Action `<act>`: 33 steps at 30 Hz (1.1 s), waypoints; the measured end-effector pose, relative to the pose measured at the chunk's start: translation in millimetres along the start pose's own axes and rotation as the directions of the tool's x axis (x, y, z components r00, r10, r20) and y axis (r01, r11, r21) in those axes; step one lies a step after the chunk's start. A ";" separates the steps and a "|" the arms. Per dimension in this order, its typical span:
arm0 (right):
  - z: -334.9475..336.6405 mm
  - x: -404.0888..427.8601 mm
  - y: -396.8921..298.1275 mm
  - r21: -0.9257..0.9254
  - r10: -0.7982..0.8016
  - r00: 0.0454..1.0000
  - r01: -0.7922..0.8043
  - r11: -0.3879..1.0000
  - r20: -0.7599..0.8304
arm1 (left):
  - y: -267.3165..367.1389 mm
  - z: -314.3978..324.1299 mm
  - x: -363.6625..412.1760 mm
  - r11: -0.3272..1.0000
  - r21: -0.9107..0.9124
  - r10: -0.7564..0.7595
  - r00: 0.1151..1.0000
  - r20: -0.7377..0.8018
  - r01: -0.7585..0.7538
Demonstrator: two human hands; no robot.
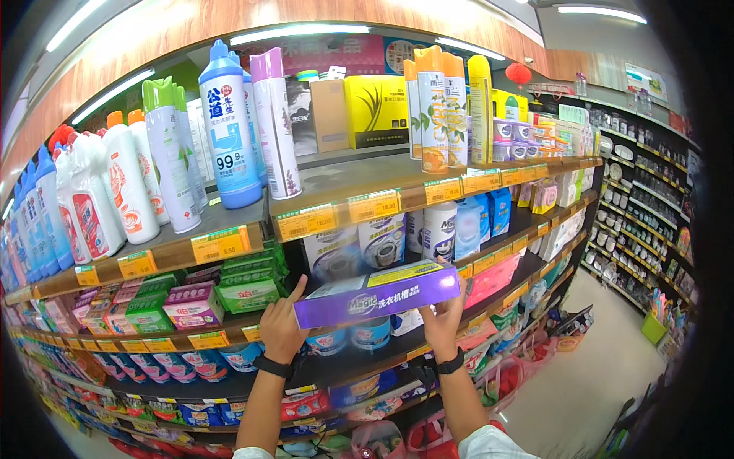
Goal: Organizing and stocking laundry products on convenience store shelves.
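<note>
A purple cardboard box of washing-machine cleaner [378,295] is held level between both hands, in front of the second shelf. My left hand [284,324] grips its left end, the index finger pointing up along the edge. Its right end is in my right hand [446,315], fingers around the corner. Behind the box, similar cleaner boxes [383,242] and a white canister [439,229] stand on the shelf. Green packs of laundry soap [249,294] lie just left of my left hand. Both wrists wear black bands.
Overhead, the top shelf's edge [367,207] carries price tags and holds a blue cleaner bottle [229,132] and spray cans [433,115]. Blue tubs [370,334] stand below the held box. Pink bags [504,378] hang low at right, beside the aisle floor [573,367].
</note>
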State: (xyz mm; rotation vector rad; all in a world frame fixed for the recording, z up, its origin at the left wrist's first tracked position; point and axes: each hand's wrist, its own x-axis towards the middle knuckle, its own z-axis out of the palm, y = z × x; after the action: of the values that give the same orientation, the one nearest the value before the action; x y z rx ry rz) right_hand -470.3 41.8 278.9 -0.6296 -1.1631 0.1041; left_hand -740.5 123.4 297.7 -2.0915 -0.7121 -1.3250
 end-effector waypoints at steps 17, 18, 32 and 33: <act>-2.1 -28.4 -62.4 -0.137 -0.129 0.986 0.114 0.984 -0.105 | -2.6 -0.3 -2.9 0.973 -0.230 -0.052 0.997 -0.055 0.038; 2.4 -30.6 -72.8 -0.190 -0.099 0.983 0.069 0.979 -0.156 | -3.1 -0.6 -2.7 0.970 -0.239 -0.051 0.997 -0.056 0.036; -30.6 -98.5 -123.6 -0.511 -0.089 0.988 0.014 0.859 -0.123 | 29.8 -41.2 -31.7 0.805 -0.572 -0.112 0.986 0.120 0.161; -34.8 -109.9 -129.9 -0.577 -0.095 0.986 -0.003 0.817 -0.140 | 38.1 -45.4 -45.7 0.739 -0.630 -0.133 0.968 0.211 0.239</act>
State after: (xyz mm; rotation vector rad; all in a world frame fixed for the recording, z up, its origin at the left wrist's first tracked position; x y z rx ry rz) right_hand -516.1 -122.5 246.5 -1.1251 -1.0452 -0.3559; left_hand -759.5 58.6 265.3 -2.7591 -0.5789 -1.7224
